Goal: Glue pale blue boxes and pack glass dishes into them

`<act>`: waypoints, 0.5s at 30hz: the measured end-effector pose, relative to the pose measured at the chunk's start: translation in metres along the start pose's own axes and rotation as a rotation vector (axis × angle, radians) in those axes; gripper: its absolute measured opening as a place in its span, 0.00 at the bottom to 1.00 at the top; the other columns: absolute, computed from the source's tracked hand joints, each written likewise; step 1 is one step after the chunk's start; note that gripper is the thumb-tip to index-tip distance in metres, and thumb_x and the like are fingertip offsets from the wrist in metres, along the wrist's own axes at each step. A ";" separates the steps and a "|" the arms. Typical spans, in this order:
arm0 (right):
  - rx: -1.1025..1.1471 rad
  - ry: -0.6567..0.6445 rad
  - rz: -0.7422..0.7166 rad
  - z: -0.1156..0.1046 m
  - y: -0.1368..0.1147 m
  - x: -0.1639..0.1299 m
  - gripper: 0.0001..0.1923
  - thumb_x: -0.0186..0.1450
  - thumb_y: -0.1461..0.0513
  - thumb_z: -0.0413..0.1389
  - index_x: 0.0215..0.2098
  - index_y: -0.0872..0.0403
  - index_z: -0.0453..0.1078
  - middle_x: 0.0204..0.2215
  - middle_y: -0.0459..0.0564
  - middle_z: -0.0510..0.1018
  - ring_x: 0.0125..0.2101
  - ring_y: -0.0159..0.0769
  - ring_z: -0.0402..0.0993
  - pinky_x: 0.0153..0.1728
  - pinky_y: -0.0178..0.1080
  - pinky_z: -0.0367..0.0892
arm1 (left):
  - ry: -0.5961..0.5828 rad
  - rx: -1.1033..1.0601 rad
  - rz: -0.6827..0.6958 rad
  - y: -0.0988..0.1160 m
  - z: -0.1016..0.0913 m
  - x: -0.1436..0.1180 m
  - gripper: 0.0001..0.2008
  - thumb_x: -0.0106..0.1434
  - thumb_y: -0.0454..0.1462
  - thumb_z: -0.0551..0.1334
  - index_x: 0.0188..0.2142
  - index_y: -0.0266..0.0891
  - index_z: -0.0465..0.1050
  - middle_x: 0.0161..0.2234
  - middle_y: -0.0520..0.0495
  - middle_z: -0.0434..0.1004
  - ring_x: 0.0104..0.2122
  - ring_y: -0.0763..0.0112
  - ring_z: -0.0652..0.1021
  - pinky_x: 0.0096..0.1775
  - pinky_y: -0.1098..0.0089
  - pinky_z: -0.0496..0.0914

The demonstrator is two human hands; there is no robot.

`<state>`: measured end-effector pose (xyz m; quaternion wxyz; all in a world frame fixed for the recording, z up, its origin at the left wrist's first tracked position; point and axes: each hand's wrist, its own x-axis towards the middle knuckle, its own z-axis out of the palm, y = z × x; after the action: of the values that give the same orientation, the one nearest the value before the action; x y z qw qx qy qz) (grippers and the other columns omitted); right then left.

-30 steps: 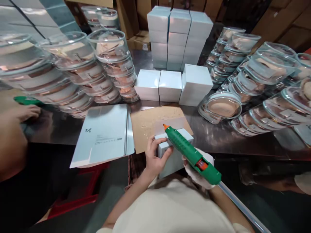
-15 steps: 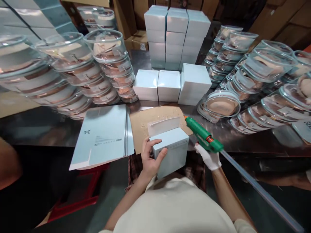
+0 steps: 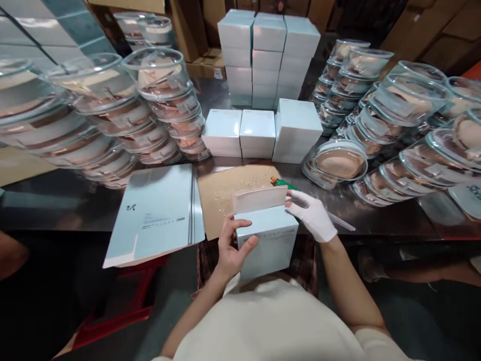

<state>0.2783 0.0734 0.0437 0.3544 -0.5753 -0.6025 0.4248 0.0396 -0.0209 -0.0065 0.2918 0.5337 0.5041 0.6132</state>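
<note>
On a steel table crowded with stacked clear containers, the bare left hand clasps a pale blue box. The gloved right hand, fingers spread, touches its raised flap, beside a green glue gun.

- Box in the hands: pale blue, with a lighter, near-white flap on top.
- Right hand: covered by a white glove.
- Left hand: bare.
- Glue gun: green body, orange tip.
- Cardboard sheet: plain brown, speckled with small pale flecks.
- Flat box blanks: pale blue, with a small dark mark and fine dark print lines.
- Finished boxes: pale blue to white, unpatterned.
- Lidded containers: clear plastic, beige-pink contents.
- Bench: dark, reflective metal grey.
- Shirt: cream.
</note>
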 end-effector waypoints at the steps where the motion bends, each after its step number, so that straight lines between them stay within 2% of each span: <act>1: 0.124 -0.079 0.004 0.007 -0.005 0.001 0.32 0.59 0.43 0.68 0.54 0.53 0.80 0.45 0.54 0.86 0.44 0.45 0.83 0.47 0.45 0.78 | -0.012 -0.008 -0.009 0.000 0.002 0.000 0.19 0.61 0.54 0.72 0.40 0.44 0.79 0.46 0.42 0.78 0.59 0.51 0.74 0.57 0.58 0.70; 4: 0.318 -0.193 -0.057 0.017 -0.013 0.005 0.32 0.57 0.40 0.70 0.48 0.53 0.81 0.43 0.53 0.85 0.46 0.46 0.81 0.51 0.47 0.76 | 0.055 -0.100 -0.053 -0.001 0.008 0.002 0.21 0.60 0.54 0.73 0.43 0.44 0.75 0.52 0.41 0.76 0.61 0.51 0.75 0.59 0.57 0.70; 6: 0.299 -0.297 -0.218 0.014 -0.015 0.005 0.35 0.60 0.33 0.63 0.45 0.53 0.81 0.46 0.55 0.84 0.49 0.46 0.80 0.54 0.48 0.75 | 0.121 -0.251 -0.075 -0.003 0.007 0.007 0.26 0.60 0.52 0.73 0.51 0.48 0.68 0.50 0.44 0.77 0.57 0.55 0.79 0.57 0.56 0.72; 8: 0.221 -0.464 -0.427 0.006 -0.017 0.002 0.39 0.63 0.30 0.56 0.48 0.53 0.80 0.51 0.58 0.81 0.53 0.46 0.77 0.57 0.49 0.72 | 0.120 -0.370 -0.066 -0.005 0.003 0.013 0.28 0.61 0.49 0.73 0.55 0.51 0.64 0.47 0.47 0.78 0.52 0.57 0.82 0.55 0.55 0.75; 10: 0.106 -0.554 -0.601 0.002 -0.022 0.000 0.33 0.67 0.35 0.58 0.52 0.51 0.78 0.54 0.58 0.78 0.55 0.44 0.76 0.59 0.49 0.71 | 0.068 -0.359 -0.028 -0.006 -0.004 0.018 0.21 0.63 0.48 0.72 0.50 0.48 0.69 0.46 0.46 0.77 0.52 0.56 0.82 0.56 0.53 0.74; 12: -0.002 -0.552 -0.718 0.002 -0.027 0.001 0.20 0.71 0.47 0.61 0.52 0.51 0.78 0.53 0.56 0.78 0.55 0.40 0.76 0.59 0.47 0.71 | 0.027 -0.276 0.024 -0.004 -0.011 0.021 0.14 0.64 0.48 0.71 0.41 0.43 0.75 0.45 0.43 0.77 0.52 0.54 0.81 0.57 0.51 0.74; 13: -0.031 -0.546 -0.758 0.003 -0.029 0.002 0.15 0.73 0.51 0.61 0.52 0.50 0.78 0.52 0.56 0.78 0.54 0.39 0.76 0.59 0.46 0.72 | 0.015 -0.241 0.043 -0.003 -0.014 0.022 0.13 0.65 0.48 0.70 0.37 0.42 0.77 0.45 0.43 0.77 0.52 0.54 0.81 0.57 0.50 0.73; 15: -0.059 -0.559 -0.788 0.007 -0.029 0.004 0.12 0.75 0.55 0.58 0.51 0.51 0.78 0.51 0.56 0.78 0.53 0.37 0.77 0.57 0.45 0.74 | -0.003 -0.207 0.064 0.001 -0.017 0.024 0.12 0.65 0.48 0.70 0.36 0.43 0.78 0.44 0.43 0.76 0.52 0.54 0.80 0.57 0.50 0.73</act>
<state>0.2607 0.0772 0.0674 0.2965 -0.1769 -0.8585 0.3792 0.0175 -0.0052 0.0047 0.3266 0.5174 0.4204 0.6700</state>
